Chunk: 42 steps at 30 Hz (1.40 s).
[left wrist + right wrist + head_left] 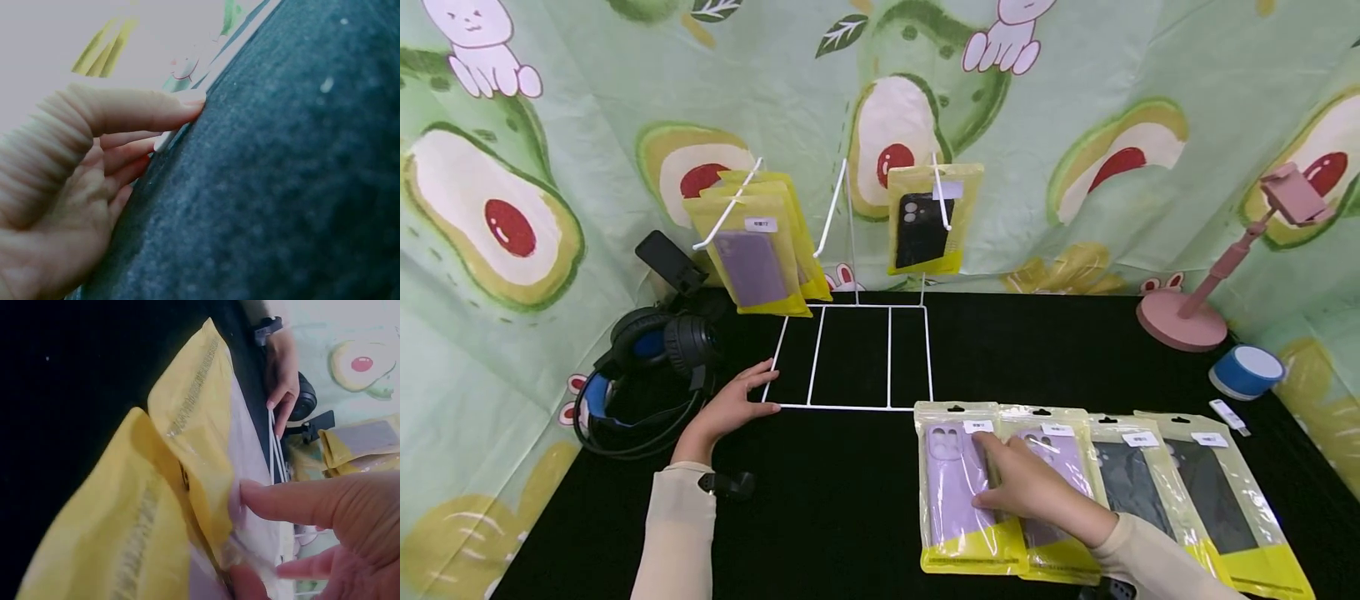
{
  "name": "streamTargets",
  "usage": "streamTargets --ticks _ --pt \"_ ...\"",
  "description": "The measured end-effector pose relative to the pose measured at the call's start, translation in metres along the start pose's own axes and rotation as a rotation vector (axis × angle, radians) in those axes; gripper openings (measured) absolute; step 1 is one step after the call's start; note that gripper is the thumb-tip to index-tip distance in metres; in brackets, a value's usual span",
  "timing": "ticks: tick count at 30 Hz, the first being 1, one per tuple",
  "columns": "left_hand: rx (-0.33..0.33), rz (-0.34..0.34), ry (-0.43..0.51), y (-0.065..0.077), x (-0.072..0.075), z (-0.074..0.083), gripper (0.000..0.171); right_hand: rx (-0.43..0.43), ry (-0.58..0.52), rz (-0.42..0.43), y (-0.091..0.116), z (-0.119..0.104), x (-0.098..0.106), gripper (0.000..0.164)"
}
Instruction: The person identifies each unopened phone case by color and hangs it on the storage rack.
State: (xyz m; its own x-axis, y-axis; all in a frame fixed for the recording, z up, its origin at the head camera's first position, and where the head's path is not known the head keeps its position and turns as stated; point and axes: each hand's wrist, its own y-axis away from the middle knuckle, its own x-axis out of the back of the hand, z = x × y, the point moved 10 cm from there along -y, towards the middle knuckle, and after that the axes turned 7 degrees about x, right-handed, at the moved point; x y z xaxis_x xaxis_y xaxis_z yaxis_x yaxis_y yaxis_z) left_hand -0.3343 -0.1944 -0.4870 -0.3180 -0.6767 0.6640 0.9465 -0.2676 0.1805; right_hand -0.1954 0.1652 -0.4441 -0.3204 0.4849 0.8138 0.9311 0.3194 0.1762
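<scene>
My left hand [730,410] holds the front left corner of a white wire display rack [850,407], thumb on the front bar and fingers at the side bar. In the left wrist view, the thumb [156,109] presses the rack's bar close to the black cloth. My right hand [1026,479] pinches the right edge of the leftmost bagged purple phone case [951,508]. The right wrist view shows this bag's yellow bottom [194,406] bending at the thumb. A second bagged purple phone case [1060,554] lies beside it, partly under the hand.
Two bagged black phone cases [1127,483] lie further right. Bagged purple cases [748,267] and a bagged black case [925,229] hang on the rack's hooks. Headphones [688,342] lie left; a pink phone stand [1183,321] and blue tape roll [1246,373] stand right.
</scene>
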Motion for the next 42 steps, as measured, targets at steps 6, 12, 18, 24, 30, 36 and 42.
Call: streamTargets --ticks 6,12,18,24,30,36,42 --pt "0.012 -0.005 0.007 0.002 0.0 -0.001 0.065 0.005 -0.084 -0.01 0.0 0.0 -0.007 0.061" --pt "0.004 0.007 0.01 0.003 0.003 -0.001 0.064 0.111 -0.188 0.001 -0.004 -0.003 -0.004 0.038" --pt "0.019 -0.001 0.0 0.002 0.002 -0.001 0.065 0.119 -0.628 -0.11 -0.005 0.0 -0.012 0.031" --pt "0.018 -0.008 0.008 0.001 0.002 0.002 0.065 0.163 -0.758 -0.073 -0.006 -0.005 0.0 0.035" --pt "0.009 0.002 0.017 0.002 0.003 0.002 0.064 0.358 -0.664 0.011 -0.017 -0.039 0.026 0.032" --pt "-0.012 0.009 0.026 0.002 0.003 0.001 0.063 0.556 -0.65 0.024 -0.033 -0.094 0.044 0.032" --pt "-0.054 0.012 0.045 0.004 0.004 0.004 0.061 0.688 -0.648 -0.014 -0.053 -0.149 0.042 0.033"
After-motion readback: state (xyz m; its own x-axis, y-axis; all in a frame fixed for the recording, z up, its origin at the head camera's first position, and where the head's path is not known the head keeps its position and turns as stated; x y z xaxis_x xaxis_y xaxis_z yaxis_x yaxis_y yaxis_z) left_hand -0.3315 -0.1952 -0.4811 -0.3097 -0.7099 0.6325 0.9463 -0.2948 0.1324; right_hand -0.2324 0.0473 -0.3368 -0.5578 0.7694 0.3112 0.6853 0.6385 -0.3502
